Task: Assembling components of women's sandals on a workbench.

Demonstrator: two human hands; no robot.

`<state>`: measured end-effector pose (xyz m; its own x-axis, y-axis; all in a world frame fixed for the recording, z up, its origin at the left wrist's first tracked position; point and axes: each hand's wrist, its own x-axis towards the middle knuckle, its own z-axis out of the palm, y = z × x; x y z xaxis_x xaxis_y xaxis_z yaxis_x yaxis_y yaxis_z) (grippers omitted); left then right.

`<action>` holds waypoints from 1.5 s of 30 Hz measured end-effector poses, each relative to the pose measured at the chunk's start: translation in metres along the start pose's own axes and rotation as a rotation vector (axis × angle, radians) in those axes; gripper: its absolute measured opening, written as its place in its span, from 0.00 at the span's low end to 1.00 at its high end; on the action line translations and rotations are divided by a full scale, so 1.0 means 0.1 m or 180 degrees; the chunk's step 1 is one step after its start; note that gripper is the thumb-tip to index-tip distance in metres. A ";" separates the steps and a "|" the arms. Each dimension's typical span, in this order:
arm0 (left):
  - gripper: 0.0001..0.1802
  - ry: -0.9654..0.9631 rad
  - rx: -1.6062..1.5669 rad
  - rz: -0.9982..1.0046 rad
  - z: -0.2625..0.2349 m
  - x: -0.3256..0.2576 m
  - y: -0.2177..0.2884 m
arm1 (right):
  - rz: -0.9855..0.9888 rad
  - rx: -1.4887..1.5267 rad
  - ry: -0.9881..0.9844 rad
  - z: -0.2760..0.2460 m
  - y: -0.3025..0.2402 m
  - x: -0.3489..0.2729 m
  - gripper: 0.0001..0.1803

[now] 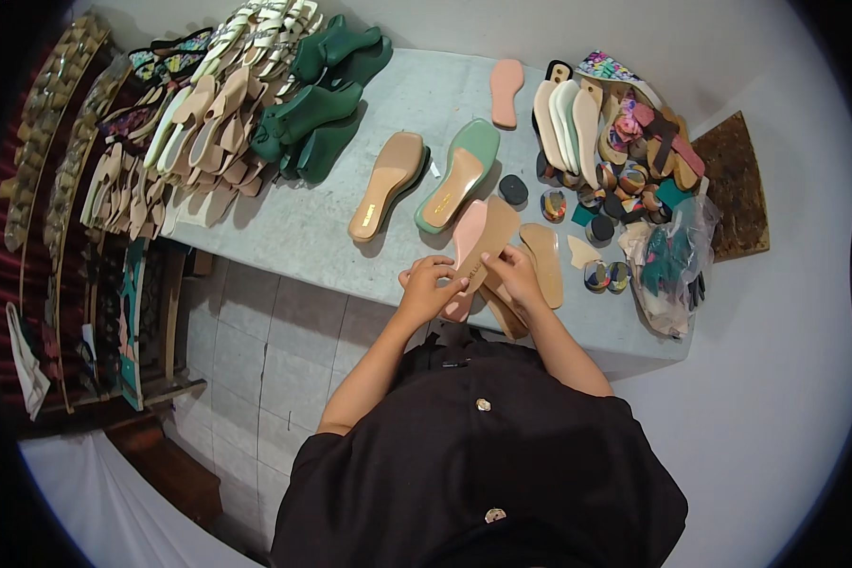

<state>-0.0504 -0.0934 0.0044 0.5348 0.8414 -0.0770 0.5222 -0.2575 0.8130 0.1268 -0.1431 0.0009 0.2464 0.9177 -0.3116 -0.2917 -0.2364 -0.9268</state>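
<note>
Both hands, left (428, 284), right (514, 273), gripping one tan insole (490, 239); two finished sandals (426, 180) beyond

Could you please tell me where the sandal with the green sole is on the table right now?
In the head view, the green-soled sandal lies near the table's middle, just right of the tan sandal with a black sole, beyond the person's hands.

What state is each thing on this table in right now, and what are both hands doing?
Left hand: closed on the tan insole, a pinching grip.
Right hand: closed on the same insole.
Tan insole: lifted, tilted, held over the pink insole.
Tan sandal: flat on the table, untouched.
Green sandal: flat, untouched.
Plastic bag: slumped, contents unclear.
</note>
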 end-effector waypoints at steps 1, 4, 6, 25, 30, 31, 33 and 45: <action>0.13 0.0016 -0.0002 -0.0027 0.02 -0.03 -0.06 | -0.0086 -0.0017 0.0253 -0.02 0.05 0.06 0.10; 0.13 -0.0154 -0.0284 -0.0385 0.14 -0.13 -0.31 | -0.0183 -0.0567 0.0310 -0.15 0.30 0.28 0.13; 0.13 -0.0124 -0.0069 -0.0551 0.21 -0.19 -0.40 | -0.0348 -0.1193 0.0305 -0.20 0.43 0.34 0.15; 0.11 -0.0168 0.0959 -0.0728 0.23 -0.24 -0.27 | -0.1044 -0.3597 0.0634 -0.14 0.60 0.34 0.18; 0.11 -0.0189 0.0871 -0.0752 0.24 -0.23 -0.29 | -0.1044 -0.3474 0.0617 -0.12 0.56 0.33 0.15; 0.11 -0.0187 0.0870 -0.0757 0.24 -0.23 -0.28 | -0.0934 -0.3510 0.0618 -0.13 0.56 0.34 0.15; 0.11 -0.0236 0.0902 -0.0802 0.24 -0.22 -0.27 | -0.0823 -0.3546 0.0612 -0.12 0.56 0.34 0.15; 0.25 -0.0162 0.0992 -0.0107 0.22 -0.21 -0.34 | -0.0839 -0.3659 0.0659 -0.02 0.46 0.28 0.23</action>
<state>-0.0642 -0.1125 -0.0341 0.5423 0.8291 -0.1358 0.7143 -0.3699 0.5941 0.1222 -0.1286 -0.0506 0.3495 0.9368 -0.0141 0.7611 -0.2927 -0.5789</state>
